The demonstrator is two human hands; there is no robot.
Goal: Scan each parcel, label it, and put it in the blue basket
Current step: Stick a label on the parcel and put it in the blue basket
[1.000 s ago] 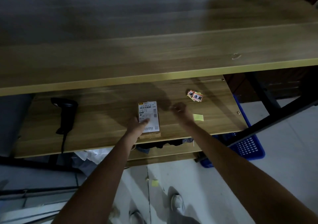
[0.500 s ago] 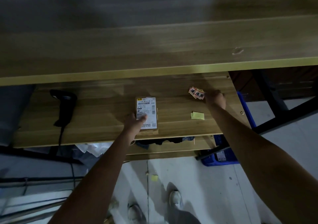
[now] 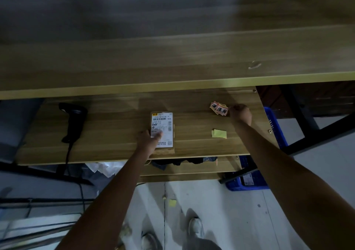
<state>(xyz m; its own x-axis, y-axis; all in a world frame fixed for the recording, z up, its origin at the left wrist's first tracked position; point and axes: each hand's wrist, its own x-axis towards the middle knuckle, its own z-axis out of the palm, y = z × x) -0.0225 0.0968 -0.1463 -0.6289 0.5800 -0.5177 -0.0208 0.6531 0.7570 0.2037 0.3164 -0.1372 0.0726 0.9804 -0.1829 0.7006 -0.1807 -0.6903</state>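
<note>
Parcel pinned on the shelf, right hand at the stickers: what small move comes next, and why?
Probably the right hand lifts one sticker off the orange-red label pile beside it: the left hand already holds down the small brown cardboard parcel, which shows no such sticker.

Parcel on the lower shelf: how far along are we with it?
Scanner lies set down, so scanning looks done, though unconfirmed. In hand: left hand steadies the parcel while right hand reaches the red labels. Left: stick one on, then move it to the blue basket.
</note>
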